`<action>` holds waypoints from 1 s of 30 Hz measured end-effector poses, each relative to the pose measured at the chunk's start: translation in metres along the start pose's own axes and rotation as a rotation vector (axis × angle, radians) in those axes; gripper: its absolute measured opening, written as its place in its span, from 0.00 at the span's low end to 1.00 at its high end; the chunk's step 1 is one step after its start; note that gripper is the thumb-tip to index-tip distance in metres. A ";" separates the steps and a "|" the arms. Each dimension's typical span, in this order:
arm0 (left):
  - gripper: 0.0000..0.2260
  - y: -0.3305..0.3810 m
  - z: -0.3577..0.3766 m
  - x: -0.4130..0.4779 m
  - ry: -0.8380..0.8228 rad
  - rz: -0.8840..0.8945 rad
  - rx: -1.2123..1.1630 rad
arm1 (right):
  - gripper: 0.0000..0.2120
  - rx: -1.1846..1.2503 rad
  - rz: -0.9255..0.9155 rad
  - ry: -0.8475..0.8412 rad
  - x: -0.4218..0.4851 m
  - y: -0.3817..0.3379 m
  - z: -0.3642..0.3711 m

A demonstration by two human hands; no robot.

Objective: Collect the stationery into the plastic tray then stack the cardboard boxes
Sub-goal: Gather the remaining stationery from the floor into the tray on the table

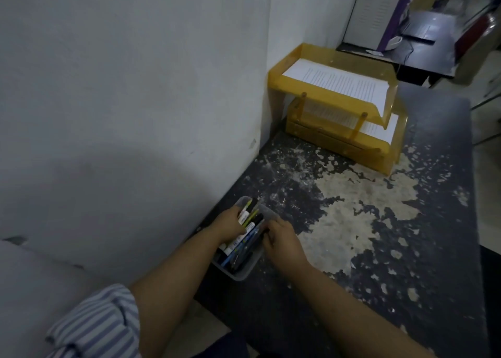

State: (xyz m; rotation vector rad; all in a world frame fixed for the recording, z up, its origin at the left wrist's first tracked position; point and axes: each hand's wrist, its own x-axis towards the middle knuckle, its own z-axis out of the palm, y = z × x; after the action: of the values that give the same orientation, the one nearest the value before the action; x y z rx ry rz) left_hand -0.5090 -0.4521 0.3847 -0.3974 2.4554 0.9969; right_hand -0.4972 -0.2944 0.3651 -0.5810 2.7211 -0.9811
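Flaking black tabletop [379, 222] carries the clear plastic tray [245, 275] at its near edge by the wall. My left hand [230, 223] curls round the pens and markers [248, 230] inside; my right hand [282, 238] seems to pinch a dark pen [262, 235]. Uneven pressing could tip the tray off.

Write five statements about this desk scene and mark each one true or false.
1. The clear plastic tray holds pens and markers. True.
2. The yellow paper tray is empty. False: printed sheets lie in both tiers.
3. The left hand and the right hand are both at the plastic tray. True.
4. The plastic tray stands at the far end of the table. False: it sits at the near end, close to the wall; the yellow paper tray is at the far end.
5. The table top is smooth and intact. False: its dark coating has flaked off in pale patches.
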 end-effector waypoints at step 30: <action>0.25 -0.044 0.035 -0.038 0.219 0.218 0.229 | 0.27 -0.481 -0.324 -0.212 0.038 0.013 0.007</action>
State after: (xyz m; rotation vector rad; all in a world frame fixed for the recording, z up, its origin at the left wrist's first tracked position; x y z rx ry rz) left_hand -0.4472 -0.4542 0.3563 -0.1720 2.8215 0.7760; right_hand -0.5339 -0.3051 0.3499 -1.1622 2.7149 -0.2763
